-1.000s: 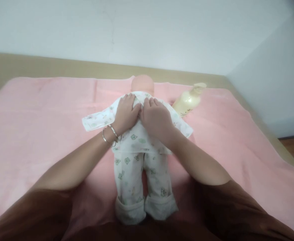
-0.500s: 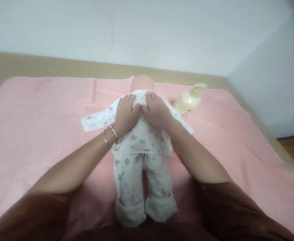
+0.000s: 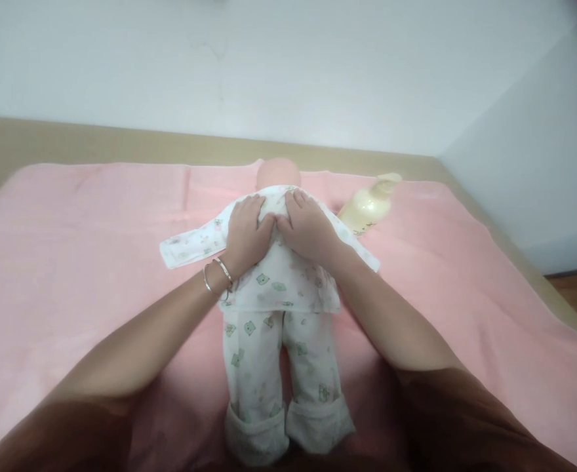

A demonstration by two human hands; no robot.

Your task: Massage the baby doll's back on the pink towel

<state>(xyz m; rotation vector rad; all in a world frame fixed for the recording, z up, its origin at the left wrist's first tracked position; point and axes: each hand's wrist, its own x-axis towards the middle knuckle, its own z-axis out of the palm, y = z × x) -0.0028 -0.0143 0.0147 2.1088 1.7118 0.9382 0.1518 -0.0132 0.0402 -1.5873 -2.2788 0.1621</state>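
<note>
A baby doll (image 3: 278, 174) lies stretched out before me with its smooth head at the far end; no face shows. It wears a white top (image 3: 288, 288) and white trousers (image 3: 254, 367) with small green prints, cuffs turned up. My left hand (image 3: 248, 233) rests flat on the upper left of the doll's torso, fingers pointing away from me, two bangles at the wrist. On the upper right of the torso lies my right hand (image 3: 308, 226), also flat with fingers extended. The tips of both thumbs meet or nearly meet in the middle.
A pink cloth (image 3: 92, 314) lies under the doll on a tan surface (image 3: 47, 139). Beyond the doll's right-hand sleeve, a pale yellow pump bottle (image 3: 370, 204) lies tilted on the cloth. A white wall (image 3: 288, 72) rises behind, with a corner at the right.
The whole scene sits slightly lower in the view, as the camera has tilted up a little. Both hands stay on the doll's torso in nearly the same place.
</note>
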